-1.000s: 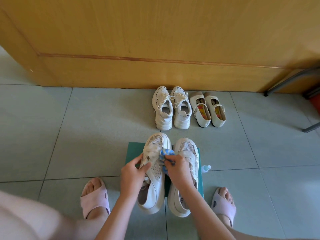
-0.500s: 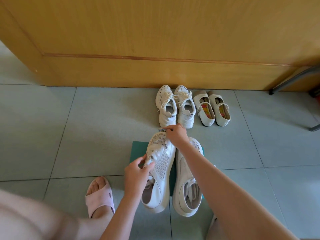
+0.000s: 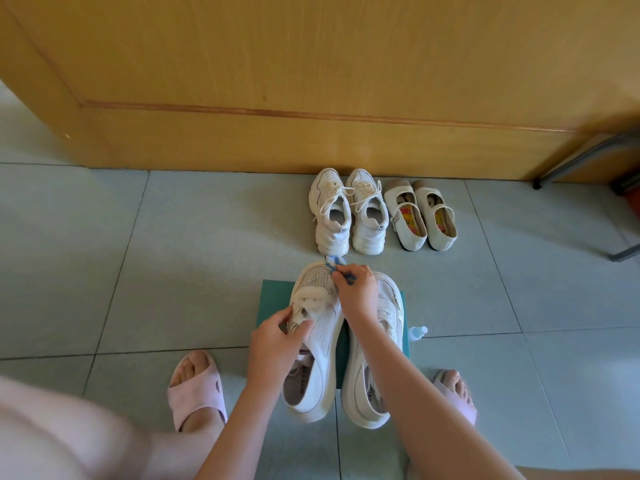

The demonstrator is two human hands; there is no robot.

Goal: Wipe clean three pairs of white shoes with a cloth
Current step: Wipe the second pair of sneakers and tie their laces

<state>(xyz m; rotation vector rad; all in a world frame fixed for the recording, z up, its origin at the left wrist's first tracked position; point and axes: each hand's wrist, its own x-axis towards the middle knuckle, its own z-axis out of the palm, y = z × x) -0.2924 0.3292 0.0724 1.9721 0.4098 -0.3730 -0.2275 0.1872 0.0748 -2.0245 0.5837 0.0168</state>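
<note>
Head view. Grip: right hand [image 3: 356,289], fingers curled, pinches blue-white cloth [image 3: 334,262] against toe of left mesh shoe [image 3: 322,327]. Left hand [image 3: 277,344] grips same shoe at laces, steadying it. Shoe on green mat [image 3: 273,299] beside partner shoe [image 3: 384,341], long axis pointing away from person. Cloth sits at far tip, so rest of upper lies back toward person and right hand is nearer. Laced sneakers [image 3: 348,213] and strap flats [image 3: 420,216] stand farther off on floor.

Tiled floor [image 3: 138,254]; on it green mat [image 3: 273,299], laced sneakers [image 3: 369,233], strap shoes [image 3: 412,237], bottle [image 3: 418,331].
</note>
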